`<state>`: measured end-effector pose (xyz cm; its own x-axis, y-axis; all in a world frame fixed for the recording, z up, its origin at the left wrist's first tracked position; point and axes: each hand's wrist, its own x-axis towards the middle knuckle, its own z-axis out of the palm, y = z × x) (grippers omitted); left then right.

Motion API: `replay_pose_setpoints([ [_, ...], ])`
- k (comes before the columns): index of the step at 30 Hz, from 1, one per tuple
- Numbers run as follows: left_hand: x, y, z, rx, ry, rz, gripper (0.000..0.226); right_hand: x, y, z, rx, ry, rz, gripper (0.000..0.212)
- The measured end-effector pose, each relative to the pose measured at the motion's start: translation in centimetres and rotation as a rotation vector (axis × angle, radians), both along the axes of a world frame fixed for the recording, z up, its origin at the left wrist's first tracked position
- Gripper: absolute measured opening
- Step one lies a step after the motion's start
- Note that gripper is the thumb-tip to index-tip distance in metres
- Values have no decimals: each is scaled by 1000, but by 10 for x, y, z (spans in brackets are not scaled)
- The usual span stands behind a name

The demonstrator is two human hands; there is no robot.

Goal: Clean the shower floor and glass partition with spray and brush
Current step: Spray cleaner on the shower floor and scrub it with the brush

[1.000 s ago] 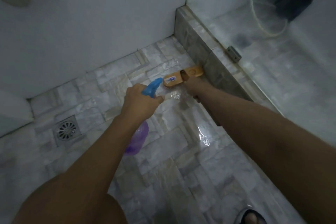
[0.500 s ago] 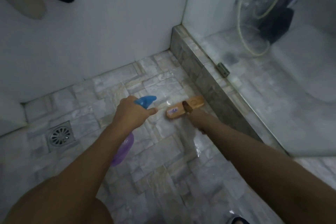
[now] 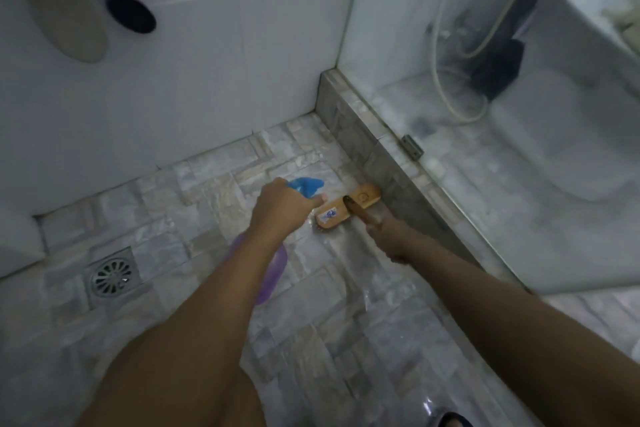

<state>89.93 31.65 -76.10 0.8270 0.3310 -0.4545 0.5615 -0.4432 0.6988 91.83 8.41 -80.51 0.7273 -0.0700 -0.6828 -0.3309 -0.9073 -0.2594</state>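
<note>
**ITEM LOG: scrub brush & spray bottle, shower floor, kerb side**

1. Brush: wooden block head w/ small label, bristles down on the wet shower floor, far right of the floor; its right end sits against or just beside the tiled kerb, can't tell which; the glass partition stands on top of that kerb. Handling (est.): light, rigid, no give; wet wood prob. slippery; best taken on the handle, low and close to the head, for downward pressure. Grip: right hand wrapped fully round the handle, fingers curled tight, no gap showing, just on the near side of the head.

2. Spray bottle: blue trigger head, purple see-through body; est. light thin plastic, body squashy, so hold at the stiff neck; fill level not readable. Grip: left hand closed round the neck, thumb tip lying toward the brush; trigger finger hidden; nozzle aims at the floor just left of the brush head; body hangs under the forearm, apparently off the tiles.

3. Misc: drain near left, well apart from both items; tiles glossy w/ water near the brush, slip risk (est.).
</note>
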Motion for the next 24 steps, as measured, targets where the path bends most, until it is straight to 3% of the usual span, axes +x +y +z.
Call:
replay_pose_setpoints([
  [4, 11, -11, 6, 21, -48, 15, 88, -27, -1, -7, -181, -41, 213, 48],
  [7, 23, -3, 9, 76, -60, -48, 91, -17, 15, -1, -125, -42, 168, 26],
  [10, 40, 15, 6, 127, -105, -15, 85, 1, 27, -11, -104, -25, 106, 36],
  [12, 51, 30, -2, 159, -148, 20, 77, 15, 32, -16, -54, -64, 114, 60],
  [15, 58, 55, -24, 146, -192, 122, 72, 52, 42, -23, -65, -78, 241, 52],
  [19, 55, 74, -53, 110, -311, 207, 62, 115, 89, -30, 50, -192, 286, 67],
  [22, 53, 86, -74, 146, -410, 227, 55, 169, 126, -30, 0, -172, 251, 41],
  [24, 51, 93, -83, 208, -471, 225, 51, 187, 136, -28, 37, -162, 258, 44],
])
